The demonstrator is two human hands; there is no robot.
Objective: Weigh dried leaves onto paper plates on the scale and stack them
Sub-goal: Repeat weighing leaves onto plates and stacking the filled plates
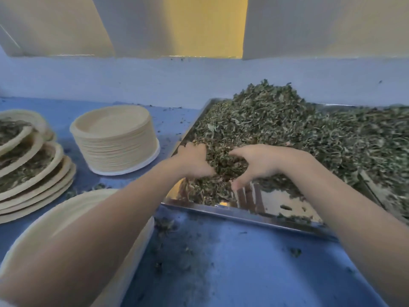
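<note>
Two hands work side by side. Nearest, at the bench's front left edge, a paper plate (73,209) waits under the forearm, presumably on the scale, which is hidden. Left hand (194,160) and right hand (259,162) cup and gather dried leaves (276,134) in the steel tray (243,212), fingers curled round a portion. Filled plates (33,173) stack at left; empty plates (115,138) behind. No writing legible.

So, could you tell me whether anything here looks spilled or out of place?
Yes: loose leaf crumbs are scattered on the blue table in front of the metal tray, and the filled plates at far left sit fanned askew rather than squarely stacked.
</note>
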